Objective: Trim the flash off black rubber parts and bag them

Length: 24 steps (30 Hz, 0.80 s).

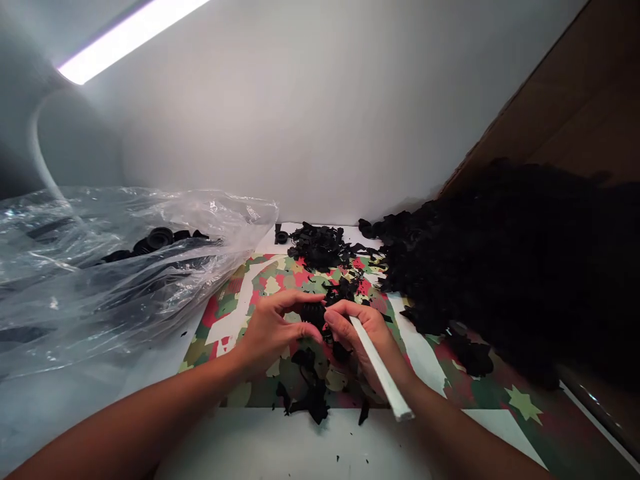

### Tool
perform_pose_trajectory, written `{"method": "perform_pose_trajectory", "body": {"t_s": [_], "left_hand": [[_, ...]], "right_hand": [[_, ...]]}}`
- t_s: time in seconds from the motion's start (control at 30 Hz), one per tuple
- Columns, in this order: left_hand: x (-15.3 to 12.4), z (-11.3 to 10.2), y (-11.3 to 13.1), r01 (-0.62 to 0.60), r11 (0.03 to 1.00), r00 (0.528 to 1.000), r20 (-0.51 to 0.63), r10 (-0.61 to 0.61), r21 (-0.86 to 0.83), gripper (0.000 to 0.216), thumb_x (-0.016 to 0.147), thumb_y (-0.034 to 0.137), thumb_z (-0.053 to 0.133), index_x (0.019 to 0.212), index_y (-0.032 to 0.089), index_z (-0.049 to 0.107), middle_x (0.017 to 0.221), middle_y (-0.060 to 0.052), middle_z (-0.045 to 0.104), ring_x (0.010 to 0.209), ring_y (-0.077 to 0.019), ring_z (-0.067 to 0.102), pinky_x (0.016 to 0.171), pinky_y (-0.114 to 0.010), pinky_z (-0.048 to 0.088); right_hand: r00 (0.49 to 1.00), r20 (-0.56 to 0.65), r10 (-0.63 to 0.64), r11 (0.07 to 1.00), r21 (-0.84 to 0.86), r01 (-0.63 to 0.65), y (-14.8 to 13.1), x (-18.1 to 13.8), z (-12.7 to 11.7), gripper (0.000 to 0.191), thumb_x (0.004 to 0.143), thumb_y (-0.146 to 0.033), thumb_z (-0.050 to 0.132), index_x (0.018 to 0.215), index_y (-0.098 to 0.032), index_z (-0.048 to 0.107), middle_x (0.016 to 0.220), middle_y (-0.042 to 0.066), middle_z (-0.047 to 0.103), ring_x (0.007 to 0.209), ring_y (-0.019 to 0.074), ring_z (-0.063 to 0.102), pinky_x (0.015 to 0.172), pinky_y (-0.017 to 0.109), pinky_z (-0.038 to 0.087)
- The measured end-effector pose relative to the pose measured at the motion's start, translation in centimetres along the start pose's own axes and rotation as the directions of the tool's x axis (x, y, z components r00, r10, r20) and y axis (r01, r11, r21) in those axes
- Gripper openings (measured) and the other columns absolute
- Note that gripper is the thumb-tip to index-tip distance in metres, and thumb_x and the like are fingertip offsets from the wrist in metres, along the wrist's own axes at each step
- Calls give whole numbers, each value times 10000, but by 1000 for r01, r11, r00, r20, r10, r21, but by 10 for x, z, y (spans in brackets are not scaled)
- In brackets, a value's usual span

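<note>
My left hand (273, 328) pinches a small round black rubber part (313, 313) between thumb and fingers over a camouflage-patterned mat (235, 300). My right hand (363, 333) touches the same part from the right and grips a thin white stick-like tool (383, 373), whose handle runs back over my wrist. Black trimmed scraps (307, 390) lie under and in front of both hands.
A large heap of black rubber pieces (500, 267) fills the right side, a smaller heap (320, 247) lies at the back. A clear plastic bag (120, 267) with black round parts sits at the left. A lamp (125, 37) glows above; a brown board (575, 100) leans at the right.
</note>
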<state>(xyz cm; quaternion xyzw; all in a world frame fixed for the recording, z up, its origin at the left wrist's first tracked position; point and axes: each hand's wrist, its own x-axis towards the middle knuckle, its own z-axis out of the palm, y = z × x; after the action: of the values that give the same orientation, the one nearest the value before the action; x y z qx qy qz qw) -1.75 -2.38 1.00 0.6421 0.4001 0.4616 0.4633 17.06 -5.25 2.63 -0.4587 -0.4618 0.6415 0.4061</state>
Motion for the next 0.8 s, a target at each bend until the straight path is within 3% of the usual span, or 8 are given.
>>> {"method": "perform_pose_trajectory", "body": {"t_s": [0.1, 0.23, 0.43, 0.6, 0.7, 0.8], "left_hand": [[4, 0, 0, 71, 985, 997, 7, -71, -160, 418, 622, 312, 951, 1007, 214, 820, 921, -60, 791, 818, -200, 721, 762, -297, 612], [6, 1, 3, -70, 975, 994, -92, 51, -212, 373, 560, 272, 980, 899, 212, 833, 915, -76, 764, 874, -211, 707, 700, -273, 628], [-1, 4, 5, 33, 953, 996, -68, -56, -301, 204, 662, 280, 928, 801, 188, 810, 745, 5, 635, 429, -70, 565, 357, -193, 494], [-1, 1, 6, 31, 978, 998, -56, -43, -204, 161, 680, 262, 915, 753, 186, 793, 695, 13, 633, 432, -52, 526, 371, -174, 418], [3, -3, 8, 15, 991, 997, -71, -24, -131, 147, 681, 255, 907, 727, 180, 789, 648, 4, 638, 515, -84, 553, 454, -190, 453], [5, -5, 10, 11, 997, 998, -59, -15, -79, 139, 692, 254, 893, 702, 179, 777, 614, -3, 640, 572, -113, 577, 499, -204, 465]], "right_hand": [[999, -35, 27, 995, 100, -24, -4, 1, 2, 429, 784, -588, 758, 729, -197, 590, 604, -57, 422, 508, 92, 344, 447, 229, 294], [998, -21, 58, 977, 206, -52, -11, -1, 7, 460, 733, -580, 789, 679, -202, 533, 606, -58, 403, 540, 95, 295, 496, 230, 313], [996, 63, 69, 965, 250, -83, -9, -3, 7, 468, 789, -569, 752, 662, -213, 476, 556, -75, 335, 533, 99, 267, 503, 235, 285], [1000, -4, -10, 1000, 18, 11, -6, 2, -1, 427, 837, -582, 708, 731, -210, 528, 588, -65, 401, 517, 96, 326, 463, 227, 264], [972, -129, -197, 973, -146, 178, -10, 7, -11, 368, 928, -585, 599, 870, -223, 569, 620, -59, 450, 539, 111, 385, 494, 233, 333], [934, -120, -338, 925, -228, 305, -17, 8, -20, 428, 1023, -587, 396, 1112, -241, 630, 685, -32, 515, 589, 136, 466, 560, 261, 414]]}}
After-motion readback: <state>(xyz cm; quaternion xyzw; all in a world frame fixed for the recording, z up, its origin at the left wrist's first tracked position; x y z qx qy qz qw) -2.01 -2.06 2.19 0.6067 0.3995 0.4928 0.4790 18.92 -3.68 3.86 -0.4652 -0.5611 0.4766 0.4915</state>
